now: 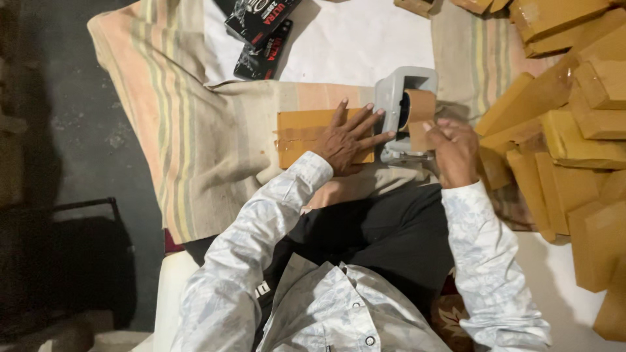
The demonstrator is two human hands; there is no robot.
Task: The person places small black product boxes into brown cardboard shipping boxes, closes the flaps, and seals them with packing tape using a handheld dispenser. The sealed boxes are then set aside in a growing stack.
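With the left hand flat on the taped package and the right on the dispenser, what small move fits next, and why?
Probably draw the tape dispenser along the brown package with the right hand. The left hand already pins the package flat, and the tape roll sits at its right end.

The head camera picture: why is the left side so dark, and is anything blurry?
In the head view, light falls on the white sheet and the tan parcels, while the bare floor at far left sinks into shadow. The left hand on the flat parcel looks sharp; the right hand at the tape dispenser is slightly soft.
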